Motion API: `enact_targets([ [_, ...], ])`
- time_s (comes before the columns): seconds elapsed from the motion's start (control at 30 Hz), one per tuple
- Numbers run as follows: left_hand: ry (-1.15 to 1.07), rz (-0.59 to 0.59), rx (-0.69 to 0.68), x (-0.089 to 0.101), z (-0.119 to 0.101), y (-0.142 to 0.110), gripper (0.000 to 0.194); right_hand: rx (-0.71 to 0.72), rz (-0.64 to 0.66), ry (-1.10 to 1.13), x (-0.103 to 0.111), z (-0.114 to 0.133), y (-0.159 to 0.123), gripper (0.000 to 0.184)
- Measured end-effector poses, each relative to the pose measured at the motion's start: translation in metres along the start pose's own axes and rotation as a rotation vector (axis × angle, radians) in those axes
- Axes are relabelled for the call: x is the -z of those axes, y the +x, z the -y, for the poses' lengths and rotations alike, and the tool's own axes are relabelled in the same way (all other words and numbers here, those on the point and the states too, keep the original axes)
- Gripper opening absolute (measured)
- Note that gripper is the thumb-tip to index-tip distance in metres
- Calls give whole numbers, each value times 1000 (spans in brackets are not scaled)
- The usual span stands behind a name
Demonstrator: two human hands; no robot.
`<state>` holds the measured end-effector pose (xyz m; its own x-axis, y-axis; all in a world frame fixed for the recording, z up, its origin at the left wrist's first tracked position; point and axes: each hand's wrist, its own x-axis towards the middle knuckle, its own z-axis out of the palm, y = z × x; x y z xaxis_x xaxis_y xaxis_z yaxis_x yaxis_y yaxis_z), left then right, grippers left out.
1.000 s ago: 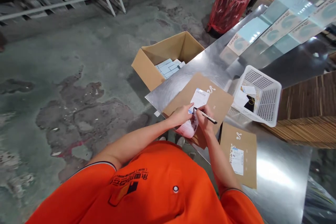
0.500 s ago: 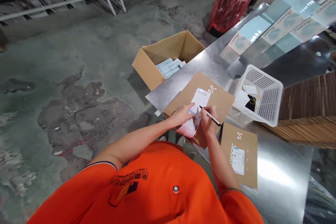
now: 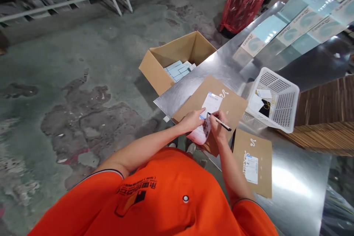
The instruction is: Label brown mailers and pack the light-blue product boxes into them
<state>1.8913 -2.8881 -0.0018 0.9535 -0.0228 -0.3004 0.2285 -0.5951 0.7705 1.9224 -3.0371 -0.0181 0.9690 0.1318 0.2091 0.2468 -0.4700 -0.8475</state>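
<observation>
Just now: tip of a black-and-silver pen down on a white printed slip, pen pinched narrowly in the right hand; left hand open and flat across the slip's near part, fingers pressing it down; slip lying on a kraft mailer, its near end running past the mailer's left edge and curling up; mailer resting on a steel table, toward the table's left end. Just to the right and nearer, a second kraft mailer bearing a white label; off the table's far left edge, an open cardboard carton holding a low layer of pale blue flat boxes; to the right, a tilted white plastic basket with papers and a black item inside; far right, overlapping rows of pale blue printed packets; farther off, a red-lined bin.
</observation>
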Motion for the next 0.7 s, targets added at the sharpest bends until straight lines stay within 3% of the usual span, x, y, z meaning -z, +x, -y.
enact_targets([
  [0.2, 2, 3, 16, 0, 1, 1, 68, 20, -52, -46, 1, -3, 3, 6],
  [0.7, -6, 5, 17, 2, -1, -1, 68, -12, -35, -65, 1, -4, 2, 8],
])
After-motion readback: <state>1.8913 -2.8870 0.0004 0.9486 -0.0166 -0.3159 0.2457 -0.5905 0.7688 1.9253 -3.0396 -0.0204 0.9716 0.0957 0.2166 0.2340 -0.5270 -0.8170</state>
